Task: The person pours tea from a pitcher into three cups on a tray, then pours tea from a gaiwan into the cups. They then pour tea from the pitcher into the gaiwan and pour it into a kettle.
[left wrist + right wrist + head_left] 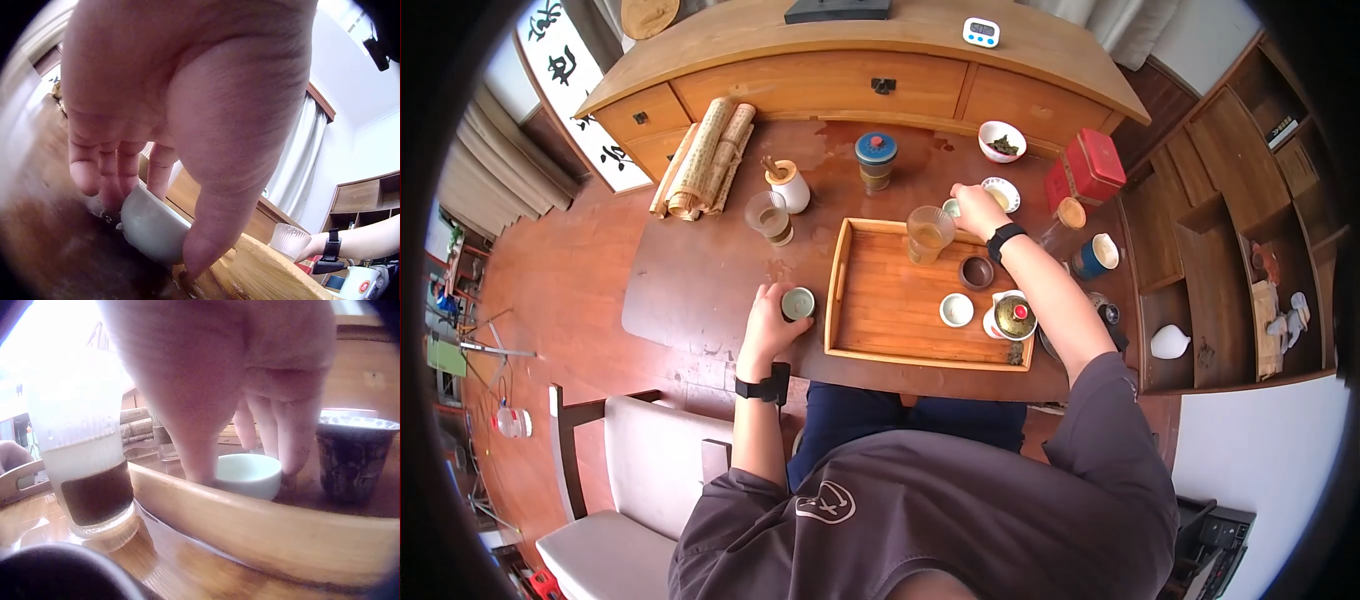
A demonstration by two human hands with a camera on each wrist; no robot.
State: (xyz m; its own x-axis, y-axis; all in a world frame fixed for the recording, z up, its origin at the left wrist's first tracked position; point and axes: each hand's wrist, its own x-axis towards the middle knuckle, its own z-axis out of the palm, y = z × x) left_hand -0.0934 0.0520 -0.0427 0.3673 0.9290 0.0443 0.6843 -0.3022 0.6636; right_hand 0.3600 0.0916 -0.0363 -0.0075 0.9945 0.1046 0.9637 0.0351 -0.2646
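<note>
My left hand point(768, 320) grips a small pale teacup point(798, 303) just left of the wooden tray point(870, 345). In the left wrist view the thumb lies on one side of this teacup point(153, 226) and the fingers on the other. Beyond the tray's far edge, my right hand point(980, 211) holds a second small teacup point(951, 207). The right wrist view has that teacup point(250, 475) between thumb and fingers, close behind the tray's rim point(262, 515). A ribbed glass pitcher point(929, 235) with liquid stands on the tray near the right hand.
On the tray are a brown cup point(976, 272), another pale cup point(956, 310) and a lidded teapot point(1013, 316). A glass with strainer point(772, 220), a white tool jar point(790, 188), a blue-lidded cup point(876, 160), a leaf bowl point(1001, 142) and a red tin point(1087, 168) surround it.
</note>
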